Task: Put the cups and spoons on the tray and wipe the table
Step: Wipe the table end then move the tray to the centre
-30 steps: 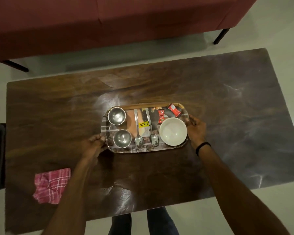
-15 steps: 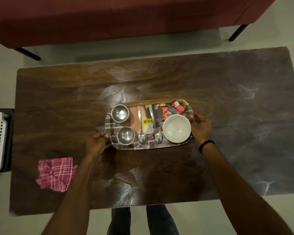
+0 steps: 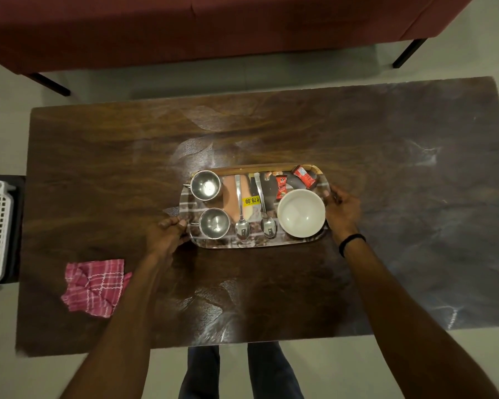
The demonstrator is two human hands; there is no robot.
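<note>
Steel cups [image 3: 205, 185] and spoons [image 3: 242, 229] lie on the patterned rectangular tray [image 3: 257, 245], gripped by left hand [image 3: 167, 234] and right hand [image 3: 342, 210]; dark table [image 3: 386, 240] seemingly unwiped.

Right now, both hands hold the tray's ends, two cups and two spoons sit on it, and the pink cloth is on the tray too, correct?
One slip: the head view shows the pink cloth on the table, left of the tray and apart from it. The rest stands.
</note>
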